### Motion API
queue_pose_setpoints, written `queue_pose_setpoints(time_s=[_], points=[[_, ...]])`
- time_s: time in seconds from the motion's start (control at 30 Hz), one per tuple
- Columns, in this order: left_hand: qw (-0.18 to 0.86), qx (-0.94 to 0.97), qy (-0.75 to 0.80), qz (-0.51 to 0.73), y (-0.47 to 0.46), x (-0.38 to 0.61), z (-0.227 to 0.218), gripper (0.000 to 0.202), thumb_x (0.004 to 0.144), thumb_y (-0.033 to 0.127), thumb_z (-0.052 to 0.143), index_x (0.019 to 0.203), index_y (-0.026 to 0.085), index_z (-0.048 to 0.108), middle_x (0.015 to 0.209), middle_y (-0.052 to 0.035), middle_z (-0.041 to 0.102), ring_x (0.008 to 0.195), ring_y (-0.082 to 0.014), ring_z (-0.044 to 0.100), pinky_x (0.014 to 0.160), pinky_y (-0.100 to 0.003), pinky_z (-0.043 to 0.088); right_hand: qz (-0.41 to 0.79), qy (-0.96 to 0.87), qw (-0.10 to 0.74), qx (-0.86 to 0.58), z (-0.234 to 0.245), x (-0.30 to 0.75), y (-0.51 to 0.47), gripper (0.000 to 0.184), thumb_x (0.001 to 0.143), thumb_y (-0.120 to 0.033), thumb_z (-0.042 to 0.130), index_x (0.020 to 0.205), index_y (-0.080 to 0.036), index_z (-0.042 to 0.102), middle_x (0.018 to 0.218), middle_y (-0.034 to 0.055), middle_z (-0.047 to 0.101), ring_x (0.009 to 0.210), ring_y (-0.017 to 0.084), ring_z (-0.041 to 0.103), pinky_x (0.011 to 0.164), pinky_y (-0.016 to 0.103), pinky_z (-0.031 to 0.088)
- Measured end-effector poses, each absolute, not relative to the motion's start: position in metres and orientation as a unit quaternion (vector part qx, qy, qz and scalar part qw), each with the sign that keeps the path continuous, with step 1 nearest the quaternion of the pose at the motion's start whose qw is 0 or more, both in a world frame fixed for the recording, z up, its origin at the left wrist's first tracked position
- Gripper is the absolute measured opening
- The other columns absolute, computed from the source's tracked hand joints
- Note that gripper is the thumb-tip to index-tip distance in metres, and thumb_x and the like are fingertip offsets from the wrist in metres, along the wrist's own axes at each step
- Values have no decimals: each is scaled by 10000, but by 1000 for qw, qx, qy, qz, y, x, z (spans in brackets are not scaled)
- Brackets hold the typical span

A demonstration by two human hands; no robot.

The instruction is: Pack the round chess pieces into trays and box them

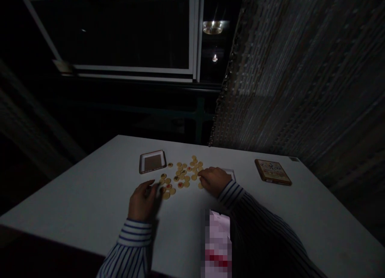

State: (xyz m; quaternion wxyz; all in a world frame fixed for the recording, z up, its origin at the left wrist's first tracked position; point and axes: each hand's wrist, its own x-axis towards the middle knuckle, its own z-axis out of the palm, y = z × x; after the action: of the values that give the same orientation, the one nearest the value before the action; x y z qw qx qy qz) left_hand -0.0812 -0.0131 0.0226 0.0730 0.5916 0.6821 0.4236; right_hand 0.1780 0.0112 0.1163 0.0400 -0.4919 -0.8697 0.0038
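Note:
Many round, pale wooden Chinese chess pieces (187, 178) lie loosely scattered on the white table (99, 189), some bearing red or dark characters, others showing plain faces. At the left edge of the group, my left hand (141, 201) has its thumb and fingers bent but apart, close beside the nearest pieces. My right hand (215, 181) reaches in from the right, fingers curled down together at the right edge of the group. A piece seems to be at its fingertips, partly covered by them.
An open, shallow box half (152, 161) stands behind the pieces on the left. Partly behind my right hand is a white-edged tray (231, 172). A brown box with a printed top (273, 172) lies to the right. A bead curtain (258, 89) hangs beyond the table.

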Motion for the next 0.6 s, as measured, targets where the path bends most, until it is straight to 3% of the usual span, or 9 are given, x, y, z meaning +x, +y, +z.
queue_pose_setpoints(time_s=[0.27,0.6], points=[[77,654,639,397,-10,-84,0,316,753,391,445,922,172,598,925,-80,634,872,-205,579,797,-344,458,4,-894,26,-447,105,146,9,286,807,-245,358,1001,-187,559,956,75,615,916,198,529,753,319,367],[70,674,627,384,-11,-86,-10,275,751,327,444,920,184,608,917,-65,649,879,-196,582,802,-348,464,13,-926,45,-374,76,110,4,316,765,-241,419,1052,-166,528,1041,75,580,946,222,485,772,352,375]])
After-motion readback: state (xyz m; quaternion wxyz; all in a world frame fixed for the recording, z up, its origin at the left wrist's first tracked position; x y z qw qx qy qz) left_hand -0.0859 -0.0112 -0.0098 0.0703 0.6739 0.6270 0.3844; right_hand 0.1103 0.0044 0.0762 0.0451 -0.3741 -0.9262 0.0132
